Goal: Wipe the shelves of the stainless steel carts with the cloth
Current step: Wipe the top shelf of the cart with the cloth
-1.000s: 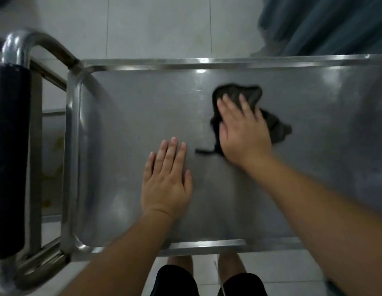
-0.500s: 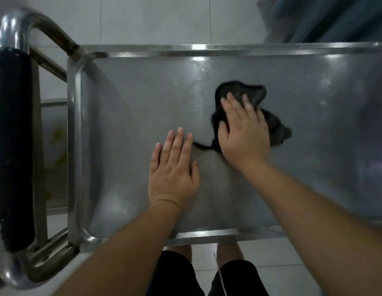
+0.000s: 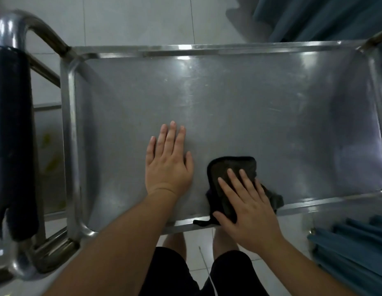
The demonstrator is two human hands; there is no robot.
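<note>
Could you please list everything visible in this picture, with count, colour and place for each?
cart shelf: one, silver steel, fills the middle of the view
cloth: one, dark, near edge of the shelf, a strip hanging over the rim
cart handle: one, silver tube with a torn black sleeve, far left
curtain: one, teal, top right
folded fabric: teal, bottom right
floor tiles: pale grey, beyond the cart
left hand: flat on the bare shelf
right hand: flat on the cloth
legs: two, black shorts, bottom centre
</note>
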